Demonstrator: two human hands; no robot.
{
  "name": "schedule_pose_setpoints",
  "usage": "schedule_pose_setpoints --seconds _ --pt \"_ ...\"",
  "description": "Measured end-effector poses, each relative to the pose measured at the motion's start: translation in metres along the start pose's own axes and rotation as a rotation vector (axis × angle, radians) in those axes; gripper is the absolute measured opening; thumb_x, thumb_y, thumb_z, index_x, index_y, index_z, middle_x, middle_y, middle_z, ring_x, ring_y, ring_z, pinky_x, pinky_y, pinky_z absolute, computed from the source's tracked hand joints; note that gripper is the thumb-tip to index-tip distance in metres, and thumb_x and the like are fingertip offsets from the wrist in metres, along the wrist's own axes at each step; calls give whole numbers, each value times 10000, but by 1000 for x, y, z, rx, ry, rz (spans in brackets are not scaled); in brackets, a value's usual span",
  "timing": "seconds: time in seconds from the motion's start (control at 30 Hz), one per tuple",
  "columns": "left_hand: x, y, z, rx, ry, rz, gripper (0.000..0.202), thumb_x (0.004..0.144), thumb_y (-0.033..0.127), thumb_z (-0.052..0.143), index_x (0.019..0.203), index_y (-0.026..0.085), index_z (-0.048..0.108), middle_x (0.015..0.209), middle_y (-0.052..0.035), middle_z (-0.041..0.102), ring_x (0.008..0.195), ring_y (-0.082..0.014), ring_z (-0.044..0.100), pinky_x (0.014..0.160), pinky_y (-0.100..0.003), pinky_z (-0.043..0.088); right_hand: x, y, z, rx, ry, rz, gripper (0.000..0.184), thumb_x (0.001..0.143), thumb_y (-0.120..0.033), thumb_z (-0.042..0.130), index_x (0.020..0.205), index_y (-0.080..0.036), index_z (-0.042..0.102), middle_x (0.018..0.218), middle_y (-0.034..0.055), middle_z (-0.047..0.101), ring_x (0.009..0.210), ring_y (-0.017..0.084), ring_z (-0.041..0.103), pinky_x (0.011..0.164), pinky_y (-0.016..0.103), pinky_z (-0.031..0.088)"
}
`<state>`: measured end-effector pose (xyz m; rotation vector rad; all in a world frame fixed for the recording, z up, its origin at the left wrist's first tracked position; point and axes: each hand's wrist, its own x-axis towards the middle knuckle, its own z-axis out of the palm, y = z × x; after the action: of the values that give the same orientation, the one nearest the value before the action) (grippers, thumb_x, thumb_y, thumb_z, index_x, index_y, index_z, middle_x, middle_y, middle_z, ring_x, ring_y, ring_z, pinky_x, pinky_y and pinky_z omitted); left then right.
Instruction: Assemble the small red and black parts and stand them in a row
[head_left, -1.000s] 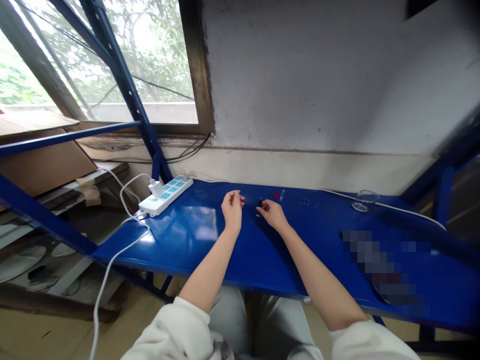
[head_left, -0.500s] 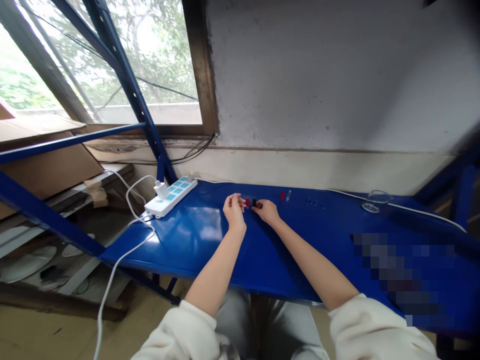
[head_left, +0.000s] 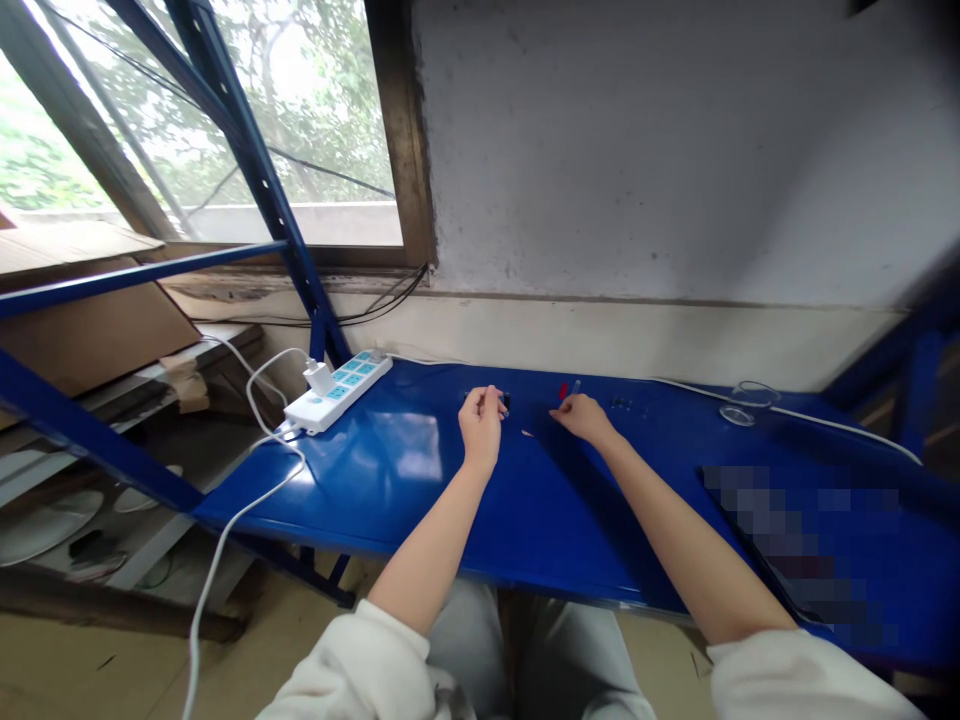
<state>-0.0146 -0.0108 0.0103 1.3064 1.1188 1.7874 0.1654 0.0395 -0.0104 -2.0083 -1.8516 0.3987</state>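
My left hand (head_left: 481, 425) is closed, with thumb and fingers pinched together. A small black cylinder (head_left: 507, 401) shows at its fingertips. To the right, my right hand (head_left: 586, 420) rests low over the blue table (head_left: 420, 500), its fingers drawn together; whatever is between them is too small to make out. Just beyond those fingers are a small red piece (head_left: 563, 391) and a thin clear tube (head_left: 576, 386), partly covered by the hand. Between my hands lies a tiny pale piece (head_left: 527, 433).
Several tiny clear parts (head_left: 621, 403) lie right of my right hand. Farther right stands a clear round cup (head_left: 739, 410) by a white cable. A white power strip (head_left: 341, 390) lies at the back left, and a dark blurred flat item (head_left: 795, 550) at the right.
My right hand has moved right, away from the black cylinder to beside the red piece and clear tube. My left hand has shifted slightly right; the red cylinder beside it is now hidden.
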Motion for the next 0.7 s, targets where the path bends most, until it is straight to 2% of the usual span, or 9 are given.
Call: schedule_pose_setpoints --seconds 0.07,0.17,0.27,0.37,0.5,0.63,0.7 --pt "-8 3 3 174 -186 125 248 813 378 450 756 172 575 614 -2 549 550 -94 499 554 -219 395 5 18 -4 -46 38 115 206 710 -353 566 770 -167 633 760 92 648 745 224 607 587 285 398" --pt "-21 2 7 442 -507 331 191 805 326 472 771 194 606 668 -16 590 617 -123 526 587 -239 398 12 33 -1 -59 123 167 391 717 -402 558 997 -130 584 946 145 630 870 252 592 646 308 413" --pt "-27 -4 9 599 -678 432 187 811 305 462 782 204 617 659 -26 594 659 -153 542 580 -250 396 18 32 6 -55 161 185 495 709 -473 546 1073 -137 547 1032 151 605 952 274 562 711 348 411" --pt "-25 -9 6 643 -681 420 195 815 309 454 798 202 617 658 -34 590 659 -163 544 572 -256 397 23 23 11 -67 182 185 451 698 -516 538 984 -171 585 992 126 618 963 282 549 728 376 401" --pt "-20 -9 4 680 -667 395 212 831 309 427 812 203 610 704 -38 598 691 -159 555 605 -248 409 28 11 19 -49 224 142 292 743 -431 522 904 -197 591 897 82 639 901 235 565 711 344 386" --pt "-21 -6 5 805 -710 384 255 856 307 366 886 194 593 792 -40 610 770 -157 554 663 -251 430 23 7 27 2 224 32 160 771 -330 502 825 -200 579 784 33 643 781 178 579 645 272 361" --pt "-21 -5 5 848 -702 378 279 863 298 346 1004 194 563 849 -46 609 812 -162 550 689 -261 439 16 6 28 22 210 -46 137 766 -315 507 782 -194 570 744 24 635 733 161 574 599 246 344"
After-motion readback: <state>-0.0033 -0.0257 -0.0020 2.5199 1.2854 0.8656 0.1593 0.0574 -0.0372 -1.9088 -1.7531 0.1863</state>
